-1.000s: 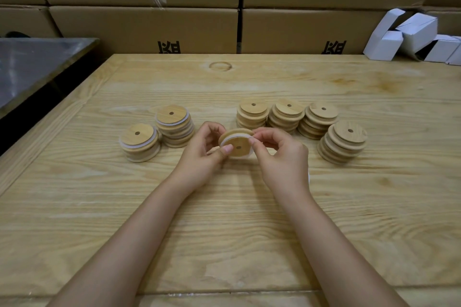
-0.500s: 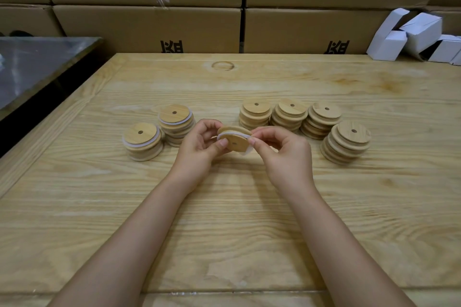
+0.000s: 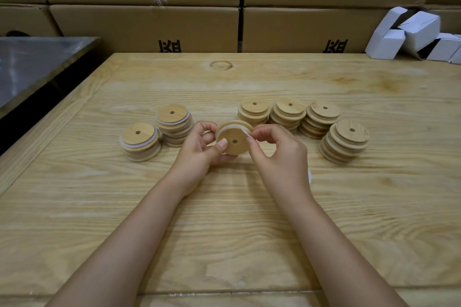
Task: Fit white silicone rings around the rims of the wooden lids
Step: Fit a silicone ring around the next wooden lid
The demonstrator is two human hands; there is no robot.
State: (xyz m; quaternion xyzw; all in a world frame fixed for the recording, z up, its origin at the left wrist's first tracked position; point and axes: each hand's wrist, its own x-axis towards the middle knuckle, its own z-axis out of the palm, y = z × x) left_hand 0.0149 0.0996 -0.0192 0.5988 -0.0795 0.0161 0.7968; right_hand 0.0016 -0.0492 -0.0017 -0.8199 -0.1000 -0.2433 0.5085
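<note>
lid in hand: we hold one wooden lid (image 3: 234, 141) on edge above the table (image 3: 224, 219), its flat face with the small centre hole turned toward us; a second ago it sat more edge-on and a touch lower in view.
ring: the white silicone ring (image 3: 230, 129) now lies around the upper and left part of the rim, where before it showed as a looser white arc across the face; we judge it about half seated.
left hand: our left hand (image 3: 199, 149) is closed on the lid, thumb pressed flat on the face, fingers curled behind.
right hand: our right hand (image 3: 277, 149) pinches the free end of the ring at the lid's right edge, thumb and forefinger tight together.
meaning: the stretch has moved round the rim, so what remains, we think, is the lower right part; we cannot tell whether that side is in the groove yet.
done stacks: two stacks with white rings showing (image 3: 156, 136) sit to our left.
waiting stacks: four bare stacks (image 3: 303, 124) sit to our right.
spare ring: a white sliver (image 3: 310, 176) peeks out beside our right wrist, possibly more rings.
risk: letting go early could let the ring snap off.
</note>
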